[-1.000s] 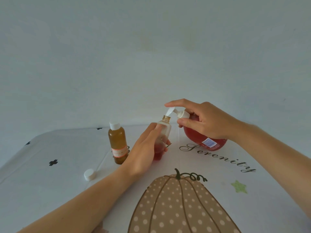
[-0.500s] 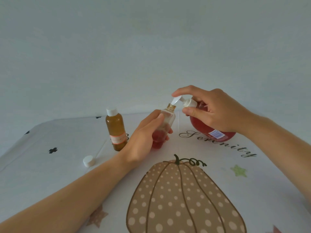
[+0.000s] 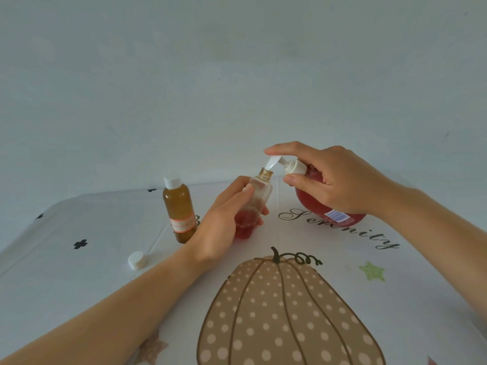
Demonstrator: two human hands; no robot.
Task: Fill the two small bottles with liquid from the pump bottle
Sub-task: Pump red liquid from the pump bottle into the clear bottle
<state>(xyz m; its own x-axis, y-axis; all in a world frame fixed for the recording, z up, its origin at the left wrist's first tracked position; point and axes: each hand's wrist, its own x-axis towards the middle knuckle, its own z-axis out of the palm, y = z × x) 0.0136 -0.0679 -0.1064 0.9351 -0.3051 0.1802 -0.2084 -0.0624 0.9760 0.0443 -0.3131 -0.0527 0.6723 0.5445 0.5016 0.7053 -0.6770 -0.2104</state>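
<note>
Pump bottle (image 3: 311, 204), round-bodied and holding red liquid, sits right of the middle of the worktop (image 3: 79, 280) and leans to the left, its long axis tipped toward the clear small bottle (image 3: 259, 191). Its white spout (image 3: 271, 163) points left and down, with the tip right at that bottle's open gold-rimmed mouth. The right hand (image 3: 334, 180) is wrapped round the pump's neck, forefinger laid along the top of the pump head and thumb tucked under the white collar. The left hand (image 3: 221, 225) grips the clear small bottle from the left side. That bottle tilts with its neck up and to the right toward the spout, and red liquid fills its lower part; I cannot tell whether its base touches the cloth. Just left of that hand the amber small bottle (image 3: 180, 206) stands upright with its white cap on and a pale label band around it. A loose white cap (image 3: 137, 260) lies on its side nearer the front left, apart from both bottles. The worktop wears a white cloth printed with a big dotted pumpkin (image 3: 284, 312), the cursive word "Serenity", small black flowers and stars. Behind it rises a plain pale wall (image 3: 237, 75).
</note>
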